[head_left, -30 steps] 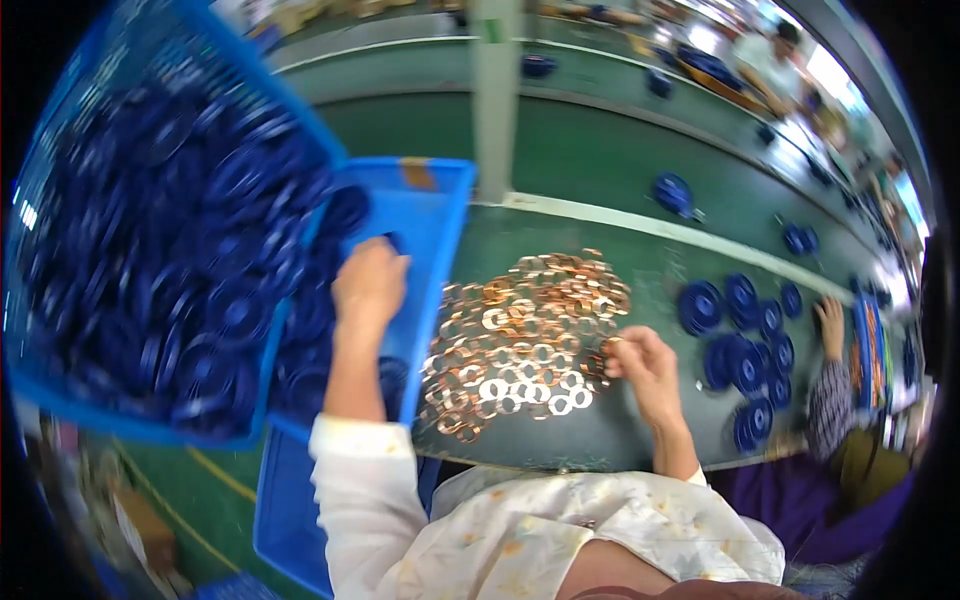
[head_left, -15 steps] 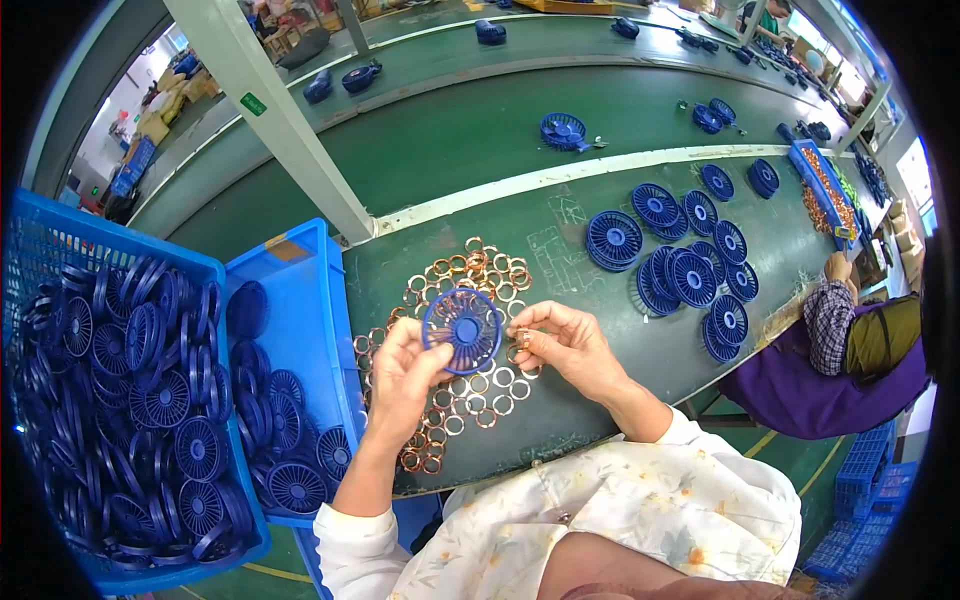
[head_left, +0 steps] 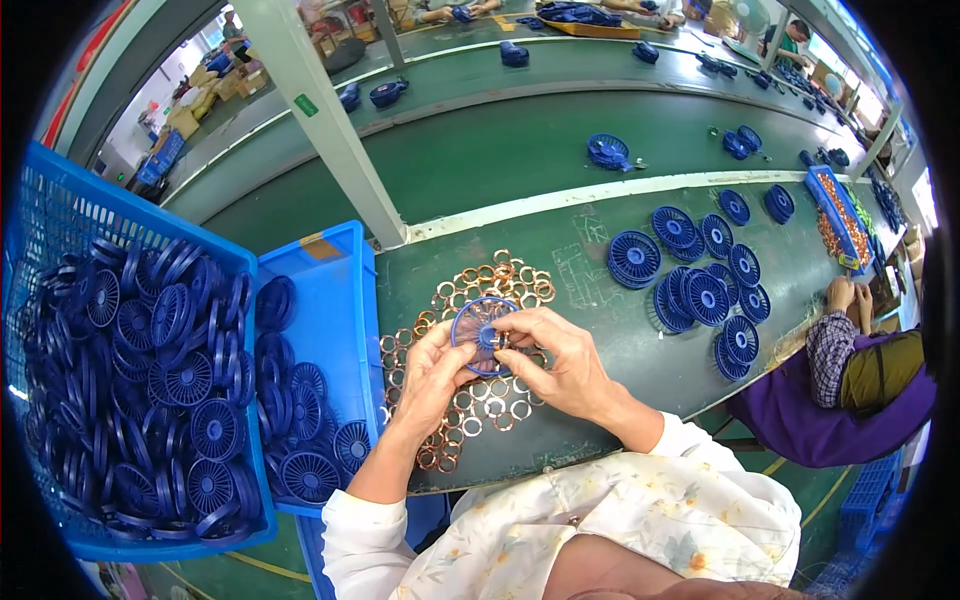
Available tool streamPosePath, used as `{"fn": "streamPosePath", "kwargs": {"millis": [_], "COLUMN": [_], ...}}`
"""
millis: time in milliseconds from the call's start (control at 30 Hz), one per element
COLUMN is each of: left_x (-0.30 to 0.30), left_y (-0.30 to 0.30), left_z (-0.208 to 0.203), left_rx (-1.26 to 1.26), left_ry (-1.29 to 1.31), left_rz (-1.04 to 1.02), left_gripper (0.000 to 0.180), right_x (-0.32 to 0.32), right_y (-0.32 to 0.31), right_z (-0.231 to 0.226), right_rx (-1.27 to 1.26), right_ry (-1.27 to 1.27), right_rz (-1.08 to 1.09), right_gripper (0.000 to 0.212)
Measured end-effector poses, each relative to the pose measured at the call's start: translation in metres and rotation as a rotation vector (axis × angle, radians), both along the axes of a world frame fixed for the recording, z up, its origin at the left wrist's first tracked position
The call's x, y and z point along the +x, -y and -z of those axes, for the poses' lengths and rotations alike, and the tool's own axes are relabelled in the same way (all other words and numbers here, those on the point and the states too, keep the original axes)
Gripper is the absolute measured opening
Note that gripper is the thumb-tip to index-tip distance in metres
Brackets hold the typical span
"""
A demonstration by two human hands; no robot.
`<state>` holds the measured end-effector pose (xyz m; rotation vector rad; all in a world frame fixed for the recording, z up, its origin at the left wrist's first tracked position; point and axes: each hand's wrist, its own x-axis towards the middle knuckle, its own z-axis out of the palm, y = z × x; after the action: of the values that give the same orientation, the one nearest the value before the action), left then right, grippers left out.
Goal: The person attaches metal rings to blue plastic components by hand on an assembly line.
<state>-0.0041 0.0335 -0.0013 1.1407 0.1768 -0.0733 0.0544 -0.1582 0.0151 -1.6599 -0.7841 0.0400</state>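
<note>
Upright over the green worktable point(head_left: 585, 415), a round blue fan grille point(head_left: 466, 318) with thin spokes is gripped at its left edge by my left hand point(head_left: 425, 380). Between the thumb and fingers of my right hand point(head_left: 565, 362) is a small copper-coloured ring point(head_left: 501, 340). That ring is against the grille's hub; whether it sits on the hub I cannot tell, since my fingers cover part of it. Beneath and around both hands lie many loose copper and silvery rings point(head_left: 490, 407). To the right, several blue grilles point(head_left: 634, 258) lie singly and in stacks.
On my left stand a large blue crate point(head_left: 140, 195) heaped with grilles and a smaller blue bin point(head_left: 325, 285) holding more. A metal post point(head_left: 350, 165) rises behind them. Beyond is a green conveyor point(head_left: 480, 170) carrying blue fan parts. A co-worker's sleeve point(head_left: 828, 355) is at right.
My right hand has moved left with the ring, from beside the grille to its hub. The whole view has shifted, so the table appears farther right and slightly lower.
</note>
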Motion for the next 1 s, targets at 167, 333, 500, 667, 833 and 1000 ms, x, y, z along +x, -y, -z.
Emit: {"fn": "streamPosePath", "kwargs": {"millis": [167,333,500,667,833,1000], "left_x": [-0.002,-0.002,0.005,-0.006,-0.001,-0.005], "left_y": [-0.001,-0.008,0.006,-0.005,0.007,-0.008], "left_z": [-0.002,0.022,0.022,0.027,0.006,0.004], "left_rx": [0.157,0.491,0.456,0.52,0.457,0.482], "left_ry": [-0.028,0.175,0.158,0.134,0.227,0.115], "left_rz": [-0.035,0.011,-0.086,-0.072,0.141,0.166], "left_gripper": [0.032,0.026,0.026,0.036,0.034,0.031], "right_x": [0.008,-0.001,-0.002,-0.01,-0.009,0.006], "right_y": [-0.013,-0.017,-0.005,-0.008,0.008,-0.004], "right_z": [0.01,0.0,0.004,0.011,0.004,0.023], "right_rx": [-0.148,-0.284,-0.246,-0.249,-0.237,-0.139], "right_ry": [0.297,0.289,0.346,0.405,0.428,0.278], "right_rz": [0.048,0.051,0.055,-0.088,-0.144,0.028], "right_gripper": [0.028,0.019,0.024,0.024,0.018,0.052]}}
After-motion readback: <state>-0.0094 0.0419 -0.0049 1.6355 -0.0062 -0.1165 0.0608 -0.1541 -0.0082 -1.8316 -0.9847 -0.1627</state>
